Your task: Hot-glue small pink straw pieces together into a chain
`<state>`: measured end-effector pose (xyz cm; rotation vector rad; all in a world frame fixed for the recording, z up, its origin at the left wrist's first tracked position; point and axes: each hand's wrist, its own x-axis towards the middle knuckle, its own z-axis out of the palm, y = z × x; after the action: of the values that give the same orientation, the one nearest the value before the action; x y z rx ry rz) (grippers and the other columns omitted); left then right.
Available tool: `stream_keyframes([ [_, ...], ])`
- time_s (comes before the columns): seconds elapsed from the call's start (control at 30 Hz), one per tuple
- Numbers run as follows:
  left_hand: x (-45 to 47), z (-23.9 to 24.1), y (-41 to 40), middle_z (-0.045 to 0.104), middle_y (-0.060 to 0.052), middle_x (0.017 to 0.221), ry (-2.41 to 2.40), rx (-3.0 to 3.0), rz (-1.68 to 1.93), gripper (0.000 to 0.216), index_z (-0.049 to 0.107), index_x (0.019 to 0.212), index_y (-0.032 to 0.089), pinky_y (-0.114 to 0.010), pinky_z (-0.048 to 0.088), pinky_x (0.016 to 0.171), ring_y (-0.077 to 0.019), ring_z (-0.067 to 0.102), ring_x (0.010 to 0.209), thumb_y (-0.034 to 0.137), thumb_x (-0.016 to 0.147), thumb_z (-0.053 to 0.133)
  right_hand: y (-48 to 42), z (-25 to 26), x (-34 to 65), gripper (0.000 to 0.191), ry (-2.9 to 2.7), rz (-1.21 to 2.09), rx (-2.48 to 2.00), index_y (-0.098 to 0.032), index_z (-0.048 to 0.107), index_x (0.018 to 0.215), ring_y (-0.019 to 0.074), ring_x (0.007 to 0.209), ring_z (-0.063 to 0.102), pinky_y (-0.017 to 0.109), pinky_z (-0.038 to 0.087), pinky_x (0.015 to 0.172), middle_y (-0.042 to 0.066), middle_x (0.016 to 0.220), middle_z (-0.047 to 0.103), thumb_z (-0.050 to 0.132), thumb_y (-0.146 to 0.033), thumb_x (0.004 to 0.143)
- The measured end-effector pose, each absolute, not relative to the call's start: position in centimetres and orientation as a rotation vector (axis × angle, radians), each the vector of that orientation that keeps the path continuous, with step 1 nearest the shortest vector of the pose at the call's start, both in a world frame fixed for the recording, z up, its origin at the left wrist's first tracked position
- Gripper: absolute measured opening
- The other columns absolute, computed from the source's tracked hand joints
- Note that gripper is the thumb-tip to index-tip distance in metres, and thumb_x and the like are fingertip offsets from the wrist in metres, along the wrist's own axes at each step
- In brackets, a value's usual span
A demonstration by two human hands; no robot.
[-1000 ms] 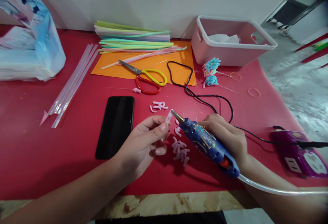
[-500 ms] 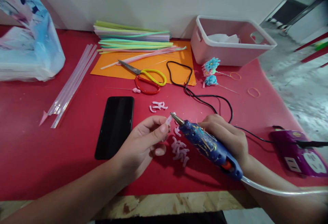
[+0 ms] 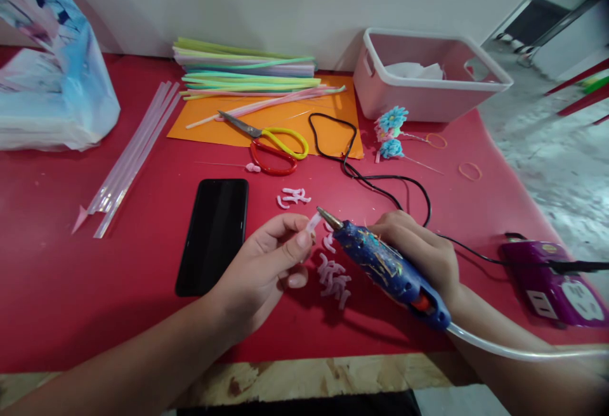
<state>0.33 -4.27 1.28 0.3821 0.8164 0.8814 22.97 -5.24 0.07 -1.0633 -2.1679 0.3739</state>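
Between the thumb and fingers of my left hand (image 3: pixel 271 264) is a small pale pink pipe-cleaner piece (image 3: pixel 313 222), its free end pointing up. My right hand (image 3: pixel 423 251) grips a blue hot glue gun (image 3: pixel 380 264) smeared with dried bits. Its metal nozzle is right at the piece's tip; whether they touch I cannot tell. A clear glue stick (image 3: pixel 514 351) trails from the gun's rear. Below the nozzle lies a heap of short pink pipe-cleaner pieces (image 3: pixel 334 279), and a smaller group of curved pieces (image 3: pixel 295 196) rests beyond my left fingertips.
A black phone (image 3: pixel 212 236) lies left of my hands. Scissors (image 3: pixel 266 143) and colourful pipe cleaners (image 3: pixel 247 73) rest on orange paper (image 3: pixel 204 125). A black cord (image 3: pixel 375 179) loops near a purple power strip (image 3: pixel 552 283). Farther back are a pink bin (image 3: pixel 428 102) and pipe-cleaner flowers (image 3: pixel 392 130).
The nozzle has shifted very slightly against the tip of the pink piece. Both hands keep their grip, and the other things on the table stay put.
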Motion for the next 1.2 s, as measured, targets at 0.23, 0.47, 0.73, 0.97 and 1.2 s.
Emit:
stream_keyframes([
  [0.23, 0.36, 1.42, -4.23, 0.054, 0.003, 0.072, 0.834, 0.392, 0.891, 0.031, 0.066, 0.074, 0.017, -0.012, 0.033, 0.045, -0.005, 0.039, 0.057, 0.03, 0.065, 0.093, -5.28, -0.07, 23.06, 0.01, -2.142, 0.365, -1.067, -0.024, 0.057, 0.099, 0.0172, 0.067, 0.056, 0.032, 0.045, 0.063, 0.002, 0.075, 0.059, 0.057, -0.015, 0.093],
  [0.47, 0.43, 1.38, -4.12, 0.054, 0.004, 0.069, 0.894, 0.413, 0.928, 0.033, 0.066, 0.075, 0.017, -0.013, 0.033, 0.045, -0.0051, 0.04, 0.056, 0.032, 0.063, 0.093, -5.13, 0.36, 22.86, 0.013, -2.149, 0.324, -1.065, -0.024, 0.055, 0.095, 0.0175, 0.065, 0.056, 0.031, 0.046, 0.06, 0.002, 0.073, 0.058, 0.058, -0.012, 0.089],
  [0.73, 0.26, 1.31, -4.13, 0.052, 0.003, 0.069, 0.89, 0.451, 0.946, 0.031, 0.067, 0.075, 0.017, -0.014, 0.034, 0.046, -0.006, 0.038, 0.057, 0.034, 0.066, 0.091, -4.94, 0.72, 22.73, 0.007, -2.205, 0.326, -1.033, -0.023, 0.056, 0.092, 0.0163, 0.06, 0.056, 0.03, 0.046, 0.058, 0.001, 0.068, 0.058, 0.054, -0.016, 0.092],
  [0.97, 0.27, 1.28, -4.23, 0.054, 0.003, 0.068, 0.884, 0.464, 0.939, 0.031, 0.068, 0.075, 0.017, -0.015, 0.035, 0.046, -0.0063, 0.039, 0.056, 0.034, 0.065, 0.092, -5.01, 0.63, 22.73, 0.008, -2.177, 0.308, -1.059, -0.022, 0.056, 0.092, 0.015, 0.061, 0.055, 0.028, 0.045, 0.057, 0.001, 0.069, 0.057, 0.055, -0.014, 0.091],
  [1.2, 0.17, 1.43, -4.21, 0.052, 0.003, 0.068, 0.877, 0.46, 0.948, 0.031, 0.067, 0.075, 0.018, -0.015, 0.034, 0.046, -0.0063, 0.037, 0.056, 0.033, 0.066, 0.092, -5.0, 0.66, 22.67, 0.01, -2.188, 0.307, -1.05, -0.022, 0.054, 0.094, 0.0154, 0.061, 0.054, 0.028, 0.045, 0.057, 0.001, 0.068, 0.056, 0.055, -0.013, 0.09],
])
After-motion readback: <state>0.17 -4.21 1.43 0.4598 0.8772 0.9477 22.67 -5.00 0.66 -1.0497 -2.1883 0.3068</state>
